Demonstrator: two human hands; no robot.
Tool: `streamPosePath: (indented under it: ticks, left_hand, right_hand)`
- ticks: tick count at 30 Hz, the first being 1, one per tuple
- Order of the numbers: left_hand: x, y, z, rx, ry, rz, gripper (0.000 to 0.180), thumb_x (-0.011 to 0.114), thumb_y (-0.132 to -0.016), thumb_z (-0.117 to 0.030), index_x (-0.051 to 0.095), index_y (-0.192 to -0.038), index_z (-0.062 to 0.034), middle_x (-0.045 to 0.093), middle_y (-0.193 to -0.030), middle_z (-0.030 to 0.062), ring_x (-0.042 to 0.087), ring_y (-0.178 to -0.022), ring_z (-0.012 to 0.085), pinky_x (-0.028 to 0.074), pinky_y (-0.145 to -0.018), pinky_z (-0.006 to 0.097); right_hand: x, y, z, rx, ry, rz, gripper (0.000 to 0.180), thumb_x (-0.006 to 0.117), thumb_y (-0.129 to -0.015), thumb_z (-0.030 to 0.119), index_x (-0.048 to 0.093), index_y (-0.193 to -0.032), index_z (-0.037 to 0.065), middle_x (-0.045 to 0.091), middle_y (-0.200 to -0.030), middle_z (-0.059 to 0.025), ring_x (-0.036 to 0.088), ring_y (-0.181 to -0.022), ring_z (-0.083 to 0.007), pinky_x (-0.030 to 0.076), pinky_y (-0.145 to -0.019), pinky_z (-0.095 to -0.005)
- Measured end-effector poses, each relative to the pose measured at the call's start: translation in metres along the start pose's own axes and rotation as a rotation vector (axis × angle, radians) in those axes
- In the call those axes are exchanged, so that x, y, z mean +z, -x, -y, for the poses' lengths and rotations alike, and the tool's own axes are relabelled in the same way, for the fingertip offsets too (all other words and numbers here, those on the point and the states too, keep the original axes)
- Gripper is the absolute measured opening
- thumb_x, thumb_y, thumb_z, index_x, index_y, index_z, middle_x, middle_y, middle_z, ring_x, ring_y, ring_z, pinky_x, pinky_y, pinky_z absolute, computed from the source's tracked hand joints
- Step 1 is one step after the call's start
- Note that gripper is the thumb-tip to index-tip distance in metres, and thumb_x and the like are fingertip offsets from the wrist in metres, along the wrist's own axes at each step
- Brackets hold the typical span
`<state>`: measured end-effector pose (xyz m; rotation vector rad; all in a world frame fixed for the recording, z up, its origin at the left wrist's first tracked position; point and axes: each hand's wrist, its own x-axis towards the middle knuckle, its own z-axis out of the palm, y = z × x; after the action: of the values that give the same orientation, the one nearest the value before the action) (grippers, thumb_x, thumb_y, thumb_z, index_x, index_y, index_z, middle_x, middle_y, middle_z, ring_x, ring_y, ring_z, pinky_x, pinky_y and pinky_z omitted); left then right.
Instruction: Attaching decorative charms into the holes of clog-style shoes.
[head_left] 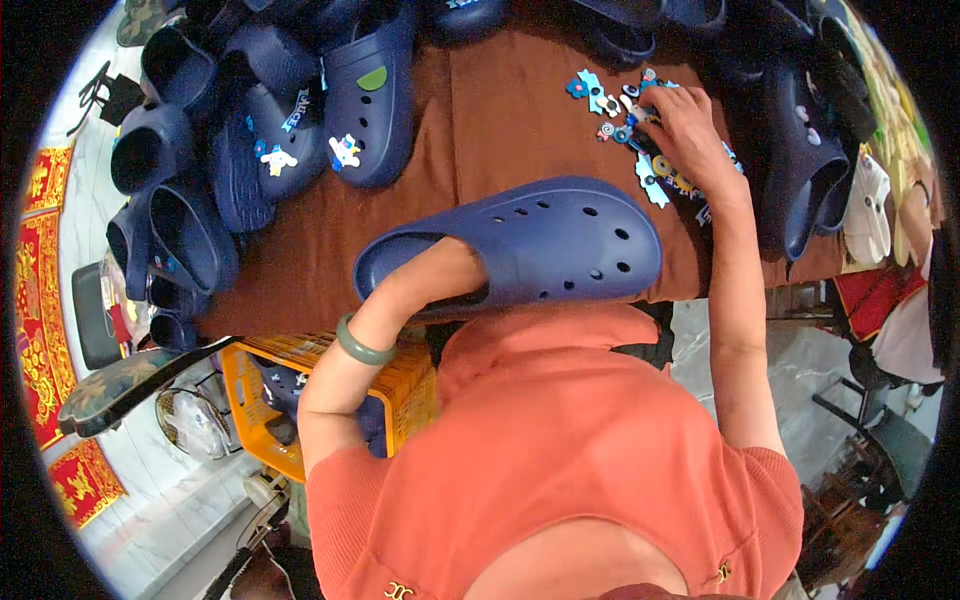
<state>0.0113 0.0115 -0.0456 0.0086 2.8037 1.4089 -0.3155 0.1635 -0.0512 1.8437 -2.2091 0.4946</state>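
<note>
My left hand is pushed inside a dark blue perforated clog, holding it up over the brown table; only the wrist, with a green bangle, shows. My right hand reaches forward to a scatter of small colourful shoe charms on the table's far right. Its fingers rest curled on the charms, and I cannot tell whether they pinch one.
Several dark blue clogs are piled at the table's left and back, some with charms fitted. More clogs lie at the right. A yellow crate holding clogs sits below the table's near edge, beside a fan.
</note>
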Motion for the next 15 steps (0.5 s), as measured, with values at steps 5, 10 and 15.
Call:
streamPosePath:
  ticks: [5, 10, 15]
  left_hand:
    - [0.001, 0.004, 0.005, 0.211, -0.184, -0.138, 0.02, 0.054, -0.078, -0.005, 0.07, -0.088, 0.0015, 0.068, -0.09, 0.0215, 0.065, -0.093, 0.0356, 0.052, -0.082, 0.04]
    - [0.009, 0.009, 0.039, 0.254, -0.438, 0.094, 0.017, 0.056, -0.074, -0.003, 0.068, -0.084, 0.0029, 0.066, -0.087, 0.023, 0.065, -0.084, 0.0378, 0.054, -0.074, 0.041]
    - [-0.06, -0.02, -0.064, -0.385, -0.108, 0.704, 0.032, 0.054, -0.091, -0.012, 0.06, -0.118, 0.0044, 0.064, -0.117, 0.0203, 0.062, -0.107, 0.0314, 0.048, -0.093, 0.038]
  right_hand:
    - [-0.011, 0.0, 0.01, 0.011, -0.071, 0.023, 0.025, 0.068, -0.083, 0.01, 0.056, -0.104, 0.006, 0.064, -0.095, -0.0115, 0.058, -0.1, -0.0324, 0.031, -0.105, -0.0475]
    - [-0.045, -0.001, 0.04, 0.3, -0.583, -0.038, 0.028, 0.072, -0.081, 0.007, 0.063, -0.106, 0.001, 0.068, -0.099, -0.0087, 0.065, -0.093, -0.0182, 0.048, -0.087, -0.0333]
    - [-0.086, 0.031, 0.082, 0.526, -1.193, 0.309, 0.027, 0.075, -0.076, 0.001, 0.068, -0.102, -0.001, 0.067, -0.095, -0.0022, 0.06, -0.087, -0.0091, 0.048, -0.078, -0.0247]
